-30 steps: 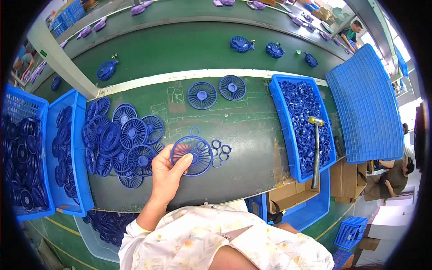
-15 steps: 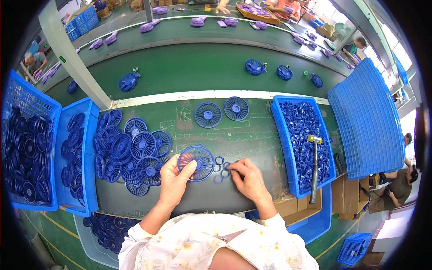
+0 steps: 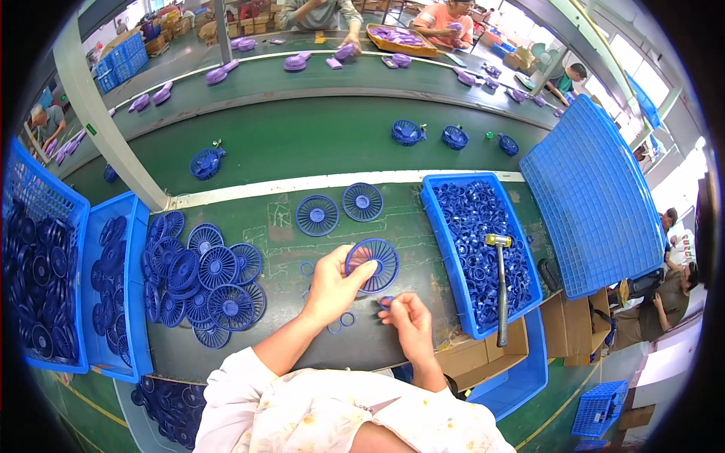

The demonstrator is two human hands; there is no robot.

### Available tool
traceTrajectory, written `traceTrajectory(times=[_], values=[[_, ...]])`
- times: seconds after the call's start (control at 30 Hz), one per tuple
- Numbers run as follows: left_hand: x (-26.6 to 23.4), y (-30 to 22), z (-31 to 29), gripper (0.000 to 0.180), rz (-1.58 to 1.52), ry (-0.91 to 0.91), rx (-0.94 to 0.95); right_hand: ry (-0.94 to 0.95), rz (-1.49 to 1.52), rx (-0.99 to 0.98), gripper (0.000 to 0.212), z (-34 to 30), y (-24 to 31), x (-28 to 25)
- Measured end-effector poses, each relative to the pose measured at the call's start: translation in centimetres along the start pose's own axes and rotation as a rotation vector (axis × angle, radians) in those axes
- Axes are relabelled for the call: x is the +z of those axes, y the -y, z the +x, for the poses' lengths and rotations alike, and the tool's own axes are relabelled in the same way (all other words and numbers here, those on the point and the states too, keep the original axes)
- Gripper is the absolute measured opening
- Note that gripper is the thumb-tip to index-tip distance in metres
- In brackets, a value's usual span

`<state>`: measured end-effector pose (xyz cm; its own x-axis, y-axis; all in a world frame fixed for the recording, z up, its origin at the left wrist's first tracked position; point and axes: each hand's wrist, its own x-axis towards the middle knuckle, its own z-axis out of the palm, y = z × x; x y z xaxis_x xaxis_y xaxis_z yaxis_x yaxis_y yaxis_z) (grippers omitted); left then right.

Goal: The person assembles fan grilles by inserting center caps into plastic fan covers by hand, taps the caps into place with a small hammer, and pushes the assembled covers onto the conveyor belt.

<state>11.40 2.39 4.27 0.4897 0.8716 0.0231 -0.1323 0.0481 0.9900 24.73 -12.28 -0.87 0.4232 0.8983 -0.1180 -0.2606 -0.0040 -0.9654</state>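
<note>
My left hand [image 3: 332,288] grips a round blue fan grille [image 3: 384,258] by its near left part, the thumb lying across its face. Just below and to the right, my right hand [image 3: 410,323] pinches a small blue ring [image 3: 386,303] between thumb and fingertips, a little apart from the grille. A few thin blue rings [image 3: 347,318] lie on the dark worktop between and beside my hands. Two more grilles, a left one [image 3: 317,216] and a right one [image 3: 362,202], lie flat farther back. To the left spreads a heap of grilles [image 3: 218,266].
A blue tray [image 3: 451,279] of small blue rings stands at right, a hammer [image 3: 502,291] lying across it. Blue crates [image 3: 138,291] of grilles stand at left. Beyond a white rail [image 3: 302,183], a green conveyor [image 3: 302,143] carries blue fan parts. Co-workers handle purple fans [image 3: 297,62] farther off.
The view has shifted. My left hand has carried the grille rightward over the worktop. My right hand has lifted a small ring from the loose ones on the table.
</note>
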Motion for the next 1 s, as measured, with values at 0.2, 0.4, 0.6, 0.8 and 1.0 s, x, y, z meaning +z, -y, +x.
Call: traceTrajectory(times=[0.2, 0.4, 0.6, 0.8, 1.0], values=[[2.4, 0.7, 2.3, 0.018, 0.467, 0.009, 0.333, -0.052, 0.214, 0.133, 0.016, -2.6, -0.1, -3.0], [4.8, 5.7, 6.4, 0.038, 1.054, 0.107, 0.702, -0.033, 0.310, 0.151, 0.014, -3.0, 0.3, -2.5], [2.5, 1.9, 2.7, 0.062, 1.047, 0.324, 0.429, -0.032, 0.318, 0.121, 0.014, -2.6, 1.1, -2.1], [-10.6, -4.1, -2.1, 0.069, 1.255, -0.105, 0.322, 0.087, 0.473, 0.202, 0.023, -1.0, 2.2, -0.2], [-18.5, -6.2, -3.0, 0.095, 1.474, -0.088, -0.010, 0.285, 0.440, 0.230, 0.030, 1.3, 2.0, 3.6]])
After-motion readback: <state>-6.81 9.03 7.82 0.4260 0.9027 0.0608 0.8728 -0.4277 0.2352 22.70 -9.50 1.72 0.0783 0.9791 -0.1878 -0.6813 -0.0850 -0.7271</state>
